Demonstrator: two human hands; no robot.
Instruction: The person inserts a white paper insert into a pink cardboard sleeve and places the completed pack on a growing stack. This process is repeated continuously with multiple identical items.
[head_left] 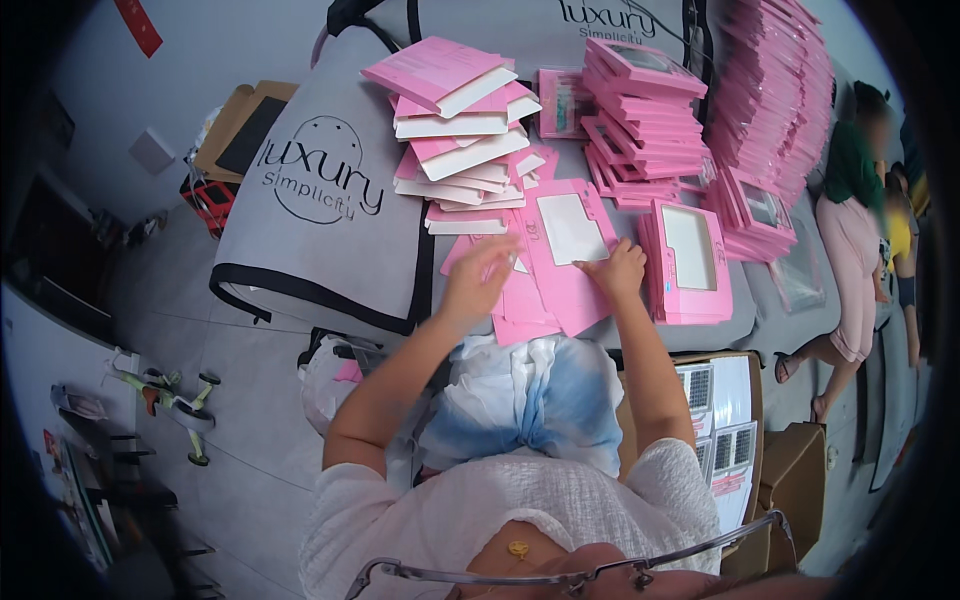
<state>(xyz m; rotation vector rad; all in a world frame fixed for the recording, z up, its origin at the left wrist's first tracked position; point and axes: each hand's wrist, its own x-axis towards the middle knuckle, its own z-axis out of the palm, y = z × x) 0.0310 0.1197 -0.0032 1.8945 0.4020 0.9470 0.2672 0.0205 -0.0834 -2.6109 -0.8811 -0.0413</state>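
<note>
A flat pink cardboard box (555,272) with a cut-out window lies in front of me on the grey covered table. My right hand (617,270) grips its right edge, the thumb laid over the face by the window. Over the pink pieces to its left hovers my left hand (483,280), fingers apart and slightly blurred, with nothing seen in it. More flat pink pieces (520,312) lie partly under the box. Just right of my right hand stands a neat stack of windowed pink boxes (690,262).
Folded pink-and-white boxes (455,125) form an uneven pile behind my left hand. Taller pink stacks (645,120) rise at the back right. An open carton (735,440) stands by my right side. A small balance bike (170,405) is on the floor left; another person (850,230) stands far right.
</note>
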